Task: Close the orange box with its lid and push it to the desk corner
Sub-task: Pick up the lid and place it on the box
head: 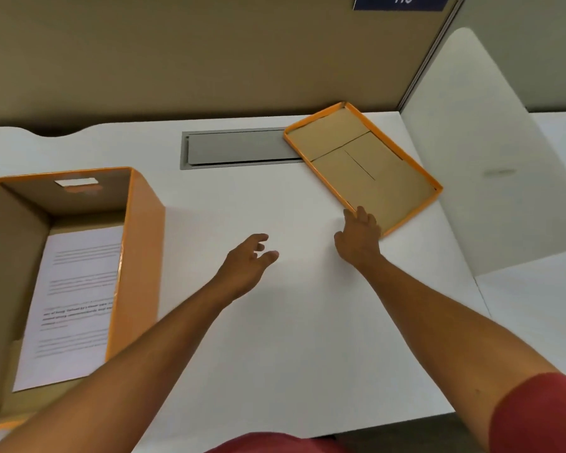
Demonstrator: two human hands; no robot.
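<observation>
The orange box (144, 250) stands open at the left of the white desk (275, 338), with a printed sheet of paper (72, 302) lying on its brown floor. Its lid (363, 165) lies upside down at the back right, orange rim up, brown inside showing, turned at an angle. My right hand (358, 238) is at the lid's near corner, fingertips touching the rim; whether it grips the rim is hidden. My left hand (247, 263) hovers over the bare middle of the desk, fingers apart and holding nothing, between box and lid.
A grey cable hatch (236, 148) is set into the desk at the back, partly under the lid's left corner. A tan partition (209, 53) runs behind the desk. A white divider panel (481, 165) closes the right side, forming the back right corner.
</observation>
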